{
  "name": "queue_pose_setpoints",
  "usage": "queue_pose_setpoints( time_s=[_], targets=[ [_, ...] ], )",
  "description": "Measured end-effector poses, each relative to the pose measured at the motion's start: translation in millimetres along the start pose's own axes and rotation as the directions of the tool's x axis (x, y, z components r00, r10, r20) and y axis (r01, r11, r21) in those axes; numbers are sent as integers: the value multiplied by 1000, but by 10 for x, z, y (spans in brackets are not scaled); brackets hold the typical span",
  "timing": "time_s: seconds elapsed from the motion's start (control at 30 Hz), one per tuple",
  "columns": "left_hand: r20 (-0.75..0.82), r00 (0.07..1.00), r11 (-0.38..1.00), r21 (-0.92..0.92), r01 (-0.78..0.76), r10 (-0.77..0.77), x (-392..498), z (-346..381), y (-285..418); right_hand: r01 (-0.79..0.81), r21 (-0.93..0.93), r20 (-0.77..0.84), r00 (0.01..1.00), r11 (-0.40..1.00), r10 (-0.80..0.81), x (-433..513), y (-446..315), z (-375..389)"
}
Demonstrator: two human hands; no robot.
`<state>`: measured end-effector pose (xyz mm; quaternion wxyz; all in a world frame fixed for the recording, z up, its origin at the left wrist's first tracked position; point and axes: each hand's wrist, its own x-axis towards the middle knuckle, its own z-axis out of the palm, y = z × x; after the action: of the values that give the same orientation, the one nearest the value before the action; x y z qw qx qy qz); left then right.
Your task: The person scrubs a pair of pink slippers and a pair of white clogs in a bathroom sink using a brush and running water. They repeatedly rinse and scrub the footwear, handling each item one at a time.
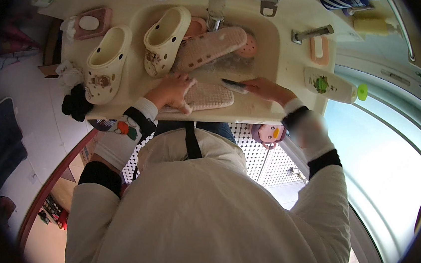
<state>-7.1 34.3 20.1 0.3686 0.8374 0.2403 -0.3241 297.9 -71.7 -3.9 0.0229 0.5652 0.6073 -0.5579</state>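
Note:
A pink shoe insole or sole [211, 96] lies at the basin's front edge, with my left hand [174, 90] spread over its left end, pressing it down. To its right my right hand [265, 89] grips a small dark-backed brush [234, 84], a little above the sole's right end. Behind, a pink clog [210, 49] lies sole up in the sink basin [271, 35] under the faucet [216, 8]. A cream clog [166, 37] leans on the basin's left side, and another cream clog [107, 64] stands on the left counter. More pink clog parts [246, 46] show behind the upturned sole.
A soap dish with white soap [89, 23] sits at the left; an orange soap dish [319, 51] and a white bottle with a green cap [331, 85] are at the right. Black cloth [76, 104] hangs at the left corner. Metal tap handles [268, 3] line the back.

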Motion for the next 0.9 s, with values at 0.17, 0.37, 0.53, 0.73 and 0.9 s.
queue_pose_setpoints(
  time_s=[0.17, 0.37, 0.53, 0.73, 0.9],
  targets=[
    [22, 999, 999, -21, -30, 31, 27, 17, -19, 74, -67, -48, 996, 995, -77, 63, -277, 83],
    [-11, 1000, 1000, -2, -2, 2, 22, 82, -94, 158, -28, -137, 977, 987, -161, -80, -405, 102],
    [8, 1000, 1000, 6, 4, -4, 79, 92, -108, 64, -311, -100, 990, 948, -99, -217, -671, 220],
    [-25, 1000, 1000, -17, -15, 15, 67, 120, -203, 55, -333, -109, 989, 941, -96, -272, -685, 198],
    [3, 999, 999, -19, 34, -34, 43, 72, -121, 58, -461, -147, 979, 885, -141, -295, -665, 221]
  ],
)
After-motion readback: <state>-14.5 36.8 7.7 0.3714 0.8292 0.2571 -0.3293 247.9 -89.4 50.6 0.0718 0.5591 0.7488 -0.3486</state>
